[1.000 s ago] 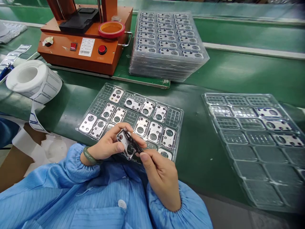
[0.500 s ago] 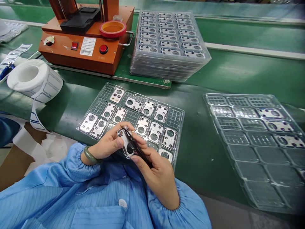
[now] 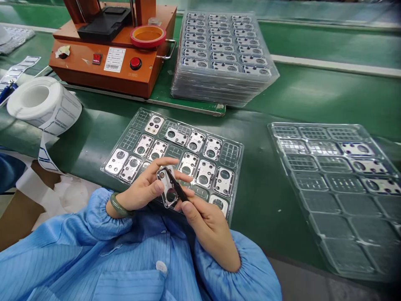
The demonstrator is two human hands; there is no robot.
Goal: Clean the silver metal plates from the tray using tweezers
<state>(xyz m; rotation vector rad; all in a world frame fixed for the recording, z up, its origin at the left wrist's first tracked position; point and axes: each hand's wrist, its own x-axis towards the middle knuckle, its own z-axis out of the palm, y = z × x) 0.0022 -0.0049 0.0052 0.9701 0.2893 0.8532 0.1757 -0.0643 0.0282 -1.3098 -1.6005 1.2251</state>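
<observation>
My left hand [image 3: 149, 184] pinches a small silver metal plate [image 3: 165, 186] with a large round hole and a smaller one, its thumb on the plate's face and its other fingers stretched out behind. Black tweezers [image 3: 178, 189] are gripped in my right hand [image 3: 209, 221], their tips slanting up across the plate's right edge. Whether the tips touch the plate I cannot tell. Below and behind both hands lies a clear plastic tray [image 3: 238, 167], with similar plates in many of its pockets. My hands and the held plate hide part of its near side.
Another clear tray [image 3: 336, 200] lies at right, a few plates in it. Stacked filled trays [image 3: 216, 90] stand at the back, beside an orange machine [image 3: 103, 77] bearing a red tape roll [image 3: 148, 36]. A white label roll [image 3: 46, 104] sits left, above a cardboard box [image 3: 23, 211].
My right hand has shifted slightly right and down with the tweezers. The fingers of my left hand have straightened outward. The plate stays in my left hand, nearly in place.
</observation>
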